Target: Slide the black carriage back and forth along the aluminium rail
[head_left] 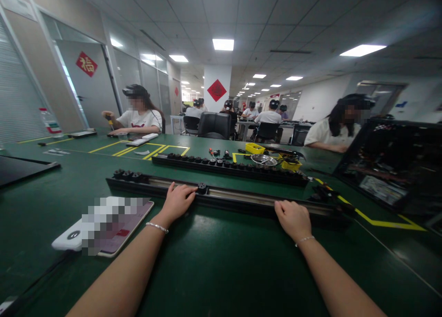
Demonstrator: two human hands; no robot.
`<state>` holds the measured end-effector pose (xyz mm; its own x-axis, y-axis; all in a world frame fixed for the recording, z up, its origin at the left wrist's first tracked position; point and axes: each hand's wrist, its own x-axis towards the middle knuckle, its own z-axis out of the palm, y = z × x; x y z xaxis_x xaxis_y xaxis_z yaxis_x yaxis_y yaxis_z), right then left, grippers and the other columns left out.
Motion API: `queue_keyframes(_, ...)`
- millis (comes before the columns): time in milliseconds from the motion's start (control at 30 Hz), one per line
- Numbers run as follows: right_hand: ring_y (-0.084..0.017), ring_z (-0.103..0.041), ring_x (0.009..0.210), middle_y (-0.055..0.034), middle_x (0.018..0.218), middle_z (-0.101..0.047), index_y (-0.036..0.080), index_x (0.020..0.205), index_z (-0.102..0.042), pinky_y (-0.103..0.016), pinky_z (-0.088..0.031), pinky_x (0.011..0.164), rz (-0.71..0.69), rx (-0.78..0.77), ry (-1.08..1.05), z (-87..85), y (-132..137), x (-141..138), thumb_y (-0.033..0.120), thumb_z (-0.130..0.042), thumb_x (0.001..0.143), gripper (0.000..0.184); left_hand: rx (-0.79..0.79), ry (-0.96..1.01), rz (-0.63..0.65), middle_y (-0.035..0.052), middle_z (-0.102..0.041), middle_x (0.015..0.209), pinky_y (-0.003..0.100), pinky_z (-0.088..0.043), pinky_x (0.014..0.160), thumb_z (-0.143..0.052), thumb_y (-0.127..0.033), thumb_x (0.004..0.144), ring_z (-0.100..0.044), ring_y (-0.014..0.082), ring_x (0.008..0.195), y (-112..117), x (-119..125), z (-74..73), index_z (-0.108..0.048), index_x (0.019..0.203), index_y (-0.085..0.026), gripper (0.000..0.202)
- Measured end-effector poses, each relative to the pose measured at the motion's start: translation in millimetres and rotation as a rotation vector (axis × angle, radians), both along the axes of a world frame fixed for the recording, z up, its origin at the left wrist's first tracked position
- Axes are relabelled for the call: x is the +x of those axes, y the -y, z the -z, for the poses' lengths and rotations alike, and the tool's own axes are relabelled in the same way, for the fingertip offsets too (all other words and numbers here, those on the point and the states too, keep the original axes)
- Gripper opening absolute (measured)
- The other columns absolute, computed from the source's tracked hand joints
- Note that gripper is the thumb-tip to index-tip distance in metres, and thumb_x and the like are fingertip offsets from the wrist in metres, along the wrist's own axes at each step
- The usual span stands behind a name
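Observation:
A long black rail (pixel 238 198) with a metal channel lies across the green table (pixel 214 271) in front of me. My left hand (pixel 177 200) rests on its near edge, fingers curled, with fingertips touching a small black socket module (pixel 202 188) seated in the channel. My right hand (pixel 293 218) is closed over the rail's near edge further right. Three more black modules (pixel 128 174) sit at the rail's left end. I wear a bracelet on each wrist.
A second black rail (pixel 228 166) full of modules lies behind. A phone and white power bank (pixel 103 225) sit at left. Yellow bin (pixel 254 148), metal bowl (pixel 264 159) and tools lie beyond. An open computer case (pixel 393 169) stands at right. Other people work at the far side.

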<state>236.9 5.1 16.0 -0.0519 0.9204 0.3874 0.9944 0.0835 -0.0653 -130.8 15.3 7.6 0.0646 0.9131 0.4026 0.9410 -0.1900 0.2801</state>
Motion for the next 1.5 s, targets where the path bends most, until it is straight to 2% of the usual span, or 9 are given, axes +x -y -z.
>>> queue_keyframes(400,-0.016,-0.052,0.068,-0.0032,0.067,-0.061,0.02,0.06,-0.058,-0.031,-0.03,0.066,-0.007,0.004,-0.017,-0.2,0.8,-0.1,0.038,-0.026,0.091,0.048,0.007,-0.047,0.012,0.0001,-0.066,0.105,0.05,-0.013,0.109,-0.039,-0.043,0.087,-0.054,0.0198,0.107,1.2,0.9,0.4,-0.061,0.112,-0.033,0.034)
queue_keyframes(733,-0.017,-0.053,0.071,-0.0036,0.071,-0.063,0.02,0.064,-0.061,-0.031,-0.029,0.067,-0.001,0.017,0.007,1.8,-0.5,0.8,0.038,-0.027,0.091,0.047,-0.005,-0.052,0.034,-0.0011,-0.065,0.101,0.051,-0.011,0.108,-0.04,-0.043,0.087,-0.054,0.0188,0.105,1.9,2.0,-0.3,-0.058,0.113,-0.038,0.033)
queue_keyframes(967,-0.016,-0.053,0.071,-0.003,0.072,-0.063,0.02,0.065,-0.061,-0.031,-0.029,0.068,0.002,0.011,-0.014,0.6,0.9,-0.4,0.038,-0.026,0.091,0.047,-0.009,-0.077,0.038,-0.0003,-0.063,0.098,0.056,-0.009,0.107,-0.042,-0.044,0.086,-0.053,0.0202,0.105,2.4,2.7,0.0,-0.057,0.115,-0.039,0.034)
queue_keyframes(1133,-0.016,-0.052,0.073,-0.003,0.072,-0.063,0.02,0.064,-0.06,-0.031,-0.029,0.069,0.003,0.019,-0.007,1.2,1.3,-0.3,0.038,-0.028,0.091,0.046,0.011,-0.074,0.057,0.0004,-0.063,0.1,0.06,-0.004,0.107,-0.042,-0.041,0.086,-0.054,0.021,0.104,3.9,4.7,0.3,-0.056,0.116,-0.036,0.034)
queue_keyframes(1333,-0.017,-0.053,0.077,-0.0032,0.077,-0.065,0.021,0.068,-0.063,-0.031,-0.028,0.068,0.012,0.033,0.012,2.9,0.6,0.2,0.037,-0.03,0.091,0.043,0.045,-0.048,0.168,0.0047,-0.062,0.111,0.048,-0.015,0.111,-0.046,-0.034,0.083,-0.052,0.0199,0.11,3.2,10.0,3.5,-0.055,0.115,-0.022,0.035)
queue_keyframes(1500,-0.017,-0.053,0.076,-0.0022,0.076,-0.065,0.021,0.067,-0.062,-0.031,-0.027,0.068,0.009,0.055,0.032,4.6,-0.5,0.9,0.036,-0.031,0.091,0.042,0.043,-0.033,0.17,0.0036,-0.063,0.11,0.047,-0.019,0.11,-0.047,-0.036,0.083,-0.053,0.0196,0.109,1.9,9.4,4.4,-0.056,0.114,-0.023,0.035)
